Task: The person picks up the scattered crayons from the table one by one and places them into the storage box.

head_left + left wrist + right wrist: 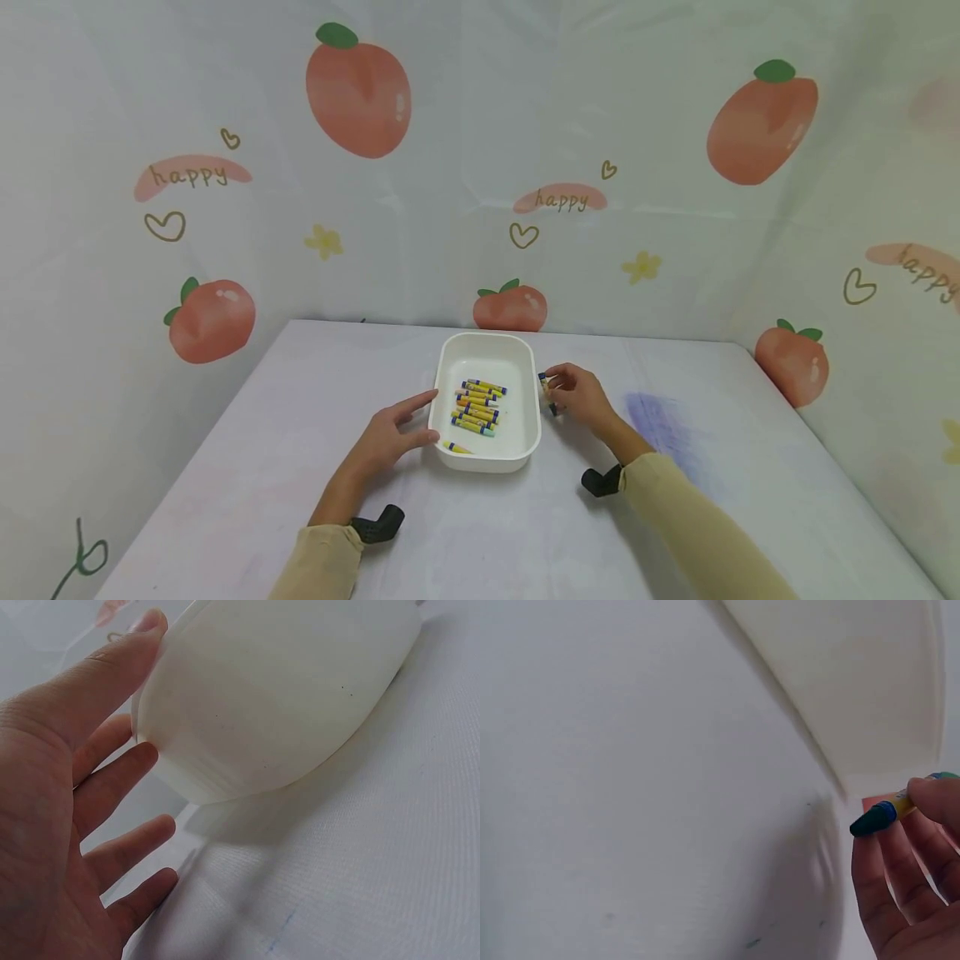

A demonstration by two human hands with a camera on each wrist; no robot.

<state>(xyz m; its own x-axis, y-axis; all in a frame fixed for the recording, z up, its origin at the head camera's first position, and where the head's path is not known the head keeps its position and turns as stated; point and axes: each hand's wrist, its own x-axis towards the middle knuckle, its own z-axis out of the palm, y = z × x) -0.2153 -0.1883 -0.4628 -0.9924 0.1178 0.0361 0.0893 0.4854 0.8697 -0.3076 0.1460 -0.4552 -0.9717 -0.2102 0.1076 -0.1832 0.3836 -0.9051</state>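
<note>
A white tray point(522, 425) stands on the table with several crayons point(477, 408) lying in it, in yellow wrappers with dark blue bands. One more crayon point(456, 447) lies apart near the tray's front wall. My left hand point(381, 437) rests its spread fingers and thumb against the tray's left side; in the left wrist view, the fingertips point(150, 754) touch the outer wall. Just outside the right wall, my right hand point(583, 398) pinches a dark green crayon point(900, 802) between thumb and fingers, its coloured tip showing.
A pale cloth covers the table point(480, 533), with a purple-blue smudge point(663, 429) right of my right hand. Behind it hangs a white curtain point(442, 242) printed with peaches. Black wrist devices point(378, 525) sit on both arms.
</note>
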